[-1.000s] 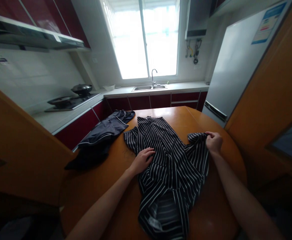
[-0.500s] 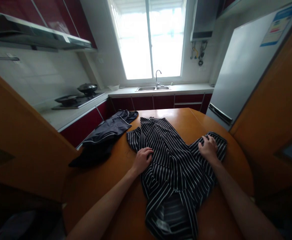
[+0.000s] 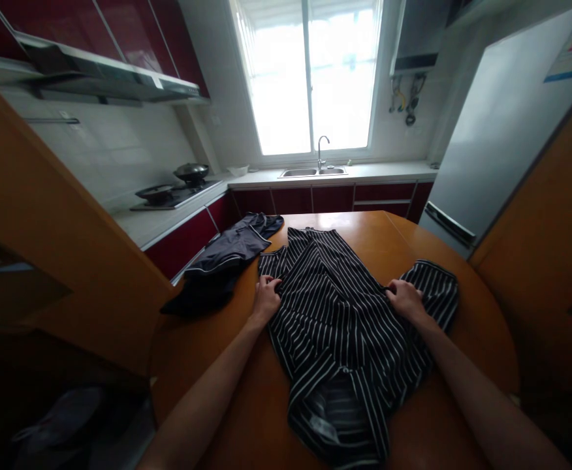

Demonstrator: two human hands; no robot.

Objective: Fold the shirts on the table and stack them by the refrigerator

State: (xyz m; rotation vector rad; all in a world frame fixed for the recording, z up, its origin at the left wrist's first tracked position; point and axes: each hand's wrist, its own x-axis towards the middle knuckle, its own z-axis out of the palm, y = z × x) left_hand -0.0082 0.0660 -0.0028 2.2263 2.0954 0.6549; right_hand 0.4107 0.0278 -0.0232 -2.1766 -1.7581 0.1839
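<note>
A black shirt with white stripes (image 3: 335,307) lies spread on the round wooden table (image 3: 364,225), its collar towards me and its hem away from me. At the shirt's left edge, just below the short left sleeve, my left hand (image 3: 266,299) has its fingers closed on the fabric. My right hand (image 3: 405,300) pinches the cloth where the right sleeve joins the body. That sleeve reaches out beyond the hand to the right. A pale label shows inside the open collar.
Folded dark clothes with white piping (image 3: 232,251) lie at the table's left edge. Beyond stand a counter with a sink (image 3: 300,173), a stove with pans (image 3: 190,173) and a silver fridge (image 3: 492,130). Wooden door panels (image 3: 70,215) flank the table.
My right hand has moved left from the sleeve to the sleeve's join and closed on the fabric. My left hand has shifted to the shirt's left edge and gripped it. The view has turned slightly left.
</note>
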